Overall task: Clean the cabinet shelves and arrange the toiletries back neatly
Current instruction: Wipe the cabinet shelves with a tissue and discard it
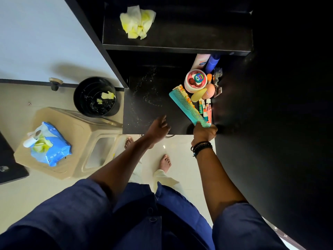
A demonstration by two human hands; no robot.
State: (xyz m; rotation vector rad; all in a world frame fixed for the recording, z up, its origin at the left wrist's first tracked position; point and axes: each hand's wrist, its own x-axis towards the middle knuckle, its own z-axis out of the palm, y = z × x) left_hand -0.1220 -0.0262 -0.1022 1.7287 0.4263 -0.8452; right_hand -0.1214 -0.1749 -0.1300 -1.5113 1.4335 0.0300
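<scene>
The lower shelf [149, 112] of the black cabinet is speckled with pale crumbs across its bare left half, while the toiletries crowd its right side. One teal comb [187, 107] lies slanting from ten o'clock to four o'clock; the right hand [204, 131] has its grip closed on the comb's near end at the shelf's front edge. The left hand [158, 128] hovers over the front of the shelf, at nine o'clock from the right hand, its grip released with fingers loosely curled and nothing in it. At twelve o'clock from the comb stands one round cream jar [195, 80] with a pink lid, and beyond it one pink bottle [200, 61] and one blue bottle [212, 63] side by side. A few small tubes [205, 109] lie beside the comb; their exact number is hard to tell. On the upper shelf [180, 37] rests one crumpled yellow-and-white wipe [137, 22]. On the floor at nine o'clock from the cabinet sit one black bin [94, 97] and one beige stool [75, 141] carrying one blue wipe packet [51, 147].
</scene>
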